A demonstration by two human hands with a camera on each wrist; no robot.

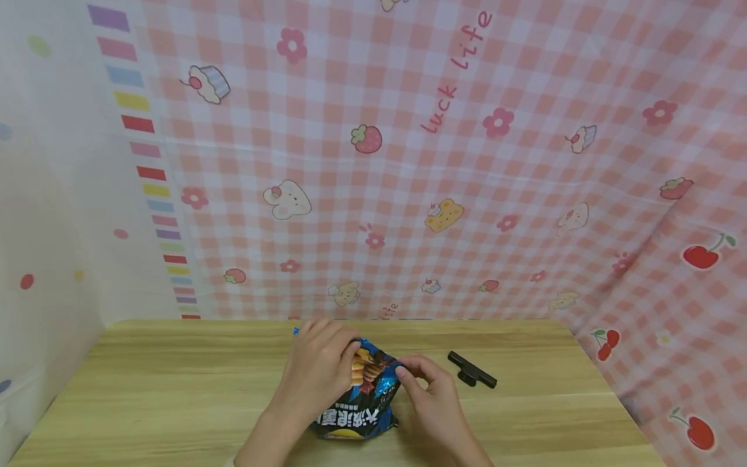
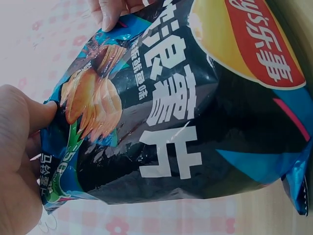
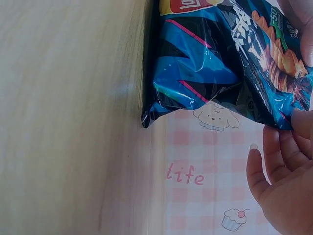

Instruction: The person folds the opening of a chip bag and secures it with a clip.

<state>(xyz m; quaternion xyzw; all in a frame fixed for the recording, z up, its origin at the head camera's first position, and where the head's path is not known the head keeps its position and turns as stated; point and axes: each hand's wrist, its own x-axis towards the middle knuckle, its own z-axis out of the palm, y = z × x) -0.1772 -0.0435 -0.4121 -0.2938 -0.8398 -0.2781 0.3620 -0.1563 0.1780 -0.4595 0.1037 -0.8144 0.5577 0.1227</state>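
Note:
A black-and-blue bag of potato chips (image 1: 364,389) with large white Chinese lettering is between the two hands, near the middle of the table. In the left wrist view the bag (image 2: 161,107) looks puffed, its printed chips near the far end. The left hand (image 1: 315,366) grips the far left end of the bag, thumb on the printed face. At the bag's right corner, the right hand (image 1: 434,399) pinches the wrapper between thumb and fingers. In the right wrist view the bag's lower corner (image 3: 149,117) points down by the table edge, and the right hand's little finger (image 3: 255,169) stands apart.
To the right of the right hand, a slim black bar (image 1: 473,370) with a small rounded tab lies on the wooden table (image 1: 175,389). A pink checked cloth (image 1: 397,168) with cartoon prints hangs behind the table and along its right side.

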